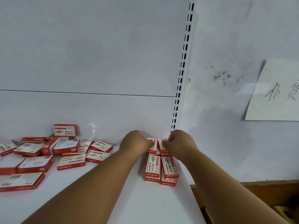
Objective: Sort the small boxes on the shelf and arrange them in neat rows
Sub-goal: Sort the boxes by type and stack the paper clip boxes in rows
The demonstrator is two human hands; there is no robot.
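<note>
Left hand [137, 141] pinching back-left box [152, 145], right hand [179, 141] pinching its neighbour [162, 145], two stacks just in front, loose boxes [71, 161] scattered left on shelf [153, 204]

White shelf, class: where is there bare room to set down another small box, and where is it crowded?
Bare white shelf lies between the loose heap of red-and-white boxes at left and the stacked rows of boxes by the right wall, and along the front edge. The far-left side is crowded.

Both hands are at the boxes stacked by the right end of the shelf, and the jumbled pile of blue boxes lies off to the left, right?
Not quite: the jumbled pile is red and white, not blue, as the head view shows. The left hand and right hand are indeed at the stacked boxes by the shelf's right end.
</note>
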